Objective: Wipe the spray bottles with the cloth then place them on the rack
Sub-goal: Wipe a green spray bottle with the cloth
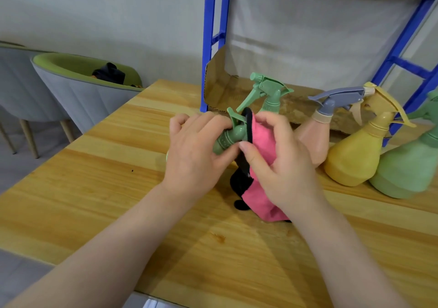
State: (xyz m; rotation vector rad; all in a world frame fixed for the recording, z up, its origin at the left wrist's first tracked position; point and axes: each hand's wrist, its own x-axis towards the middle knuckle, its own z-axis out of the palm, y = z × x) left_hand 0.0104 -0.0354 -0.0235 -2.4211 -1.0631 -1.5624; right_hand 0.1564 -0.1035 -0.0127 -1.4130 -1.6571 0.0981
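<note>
The left hand (194, 151) is gripping a green spray bottle (227, 139) around its neck, with the fingers curled over the neck just below the spray head. The held bottle is lying tilted above the table (94, 189), with its head pointing up and to the right; its body is mostly hidden behind the left hand.

The right hand (279, 163) is holding a pink cloth (263, 146) with black trim. The thumb and fingers are pinching the cloth and pressing it against the head end of the held bottle. The lower part of the cloth is hanging down and touching the table between the two forearms.

A second green spray bottle (270, 92) is standing just behind the hands; only its head and neck are showing. To the right, a pink spray bottle (315, 139) with a grey head is leaning close to a yellow spray bottle (355, 158). Just beside the yellow one, a pale green spray bottle (410, 172) is standing at the right edge of the view.

The blue rack (209, 47) is standing at the far side of the table, behind the bottles. A sheet of brown cardboard (222, 89) is lying on its lowest level, curling up at the left end.

A grey and green armchair (71, 87) is standing to the left of the table, with a dark item (109, 73) lying on its seat.
</note>
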